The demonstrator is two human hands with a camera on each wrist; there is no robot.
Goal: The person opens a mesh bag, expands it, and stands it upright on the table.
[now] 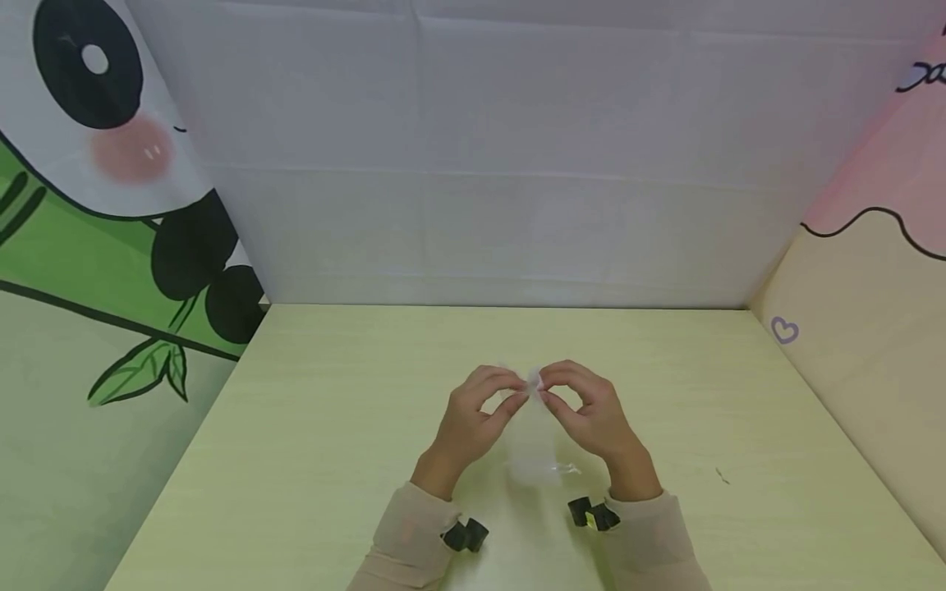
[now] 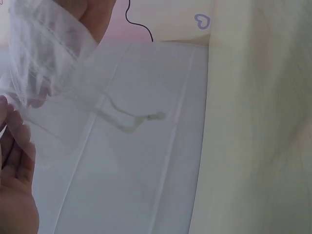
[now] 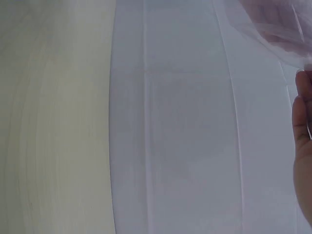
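A sheer white drawstring pouch [image 1: 534, 451] hangs above the table between the two hands in the head view. My left hand [image 1: 470, 414] pinches its upper edge between thumb and fingers. From the other side, my right hand [image 1: 597, 414] pinches the same edge, fingertips close to the left ones. In the left wrist view the pouch [image 2: 48, 53] shows its thin mesh and a seam, and a knotted cord [image 2: 148, 117] dangles from it. The right wrist view catches only part of the right hand [image 3: 304, 170] and the translucent fabric [image 3: 280, 41] at the right edge.
The pale wooden table [image 1: 310, 427] spreads under both arms. A white cloth wall [image 1: 480, 164] rises behind it, with printed panels on the left [image 1: 192, 246] and right [image 1: 857, 312]. A small thin dark mark [image 1: 723, 476] lies on the table at right.
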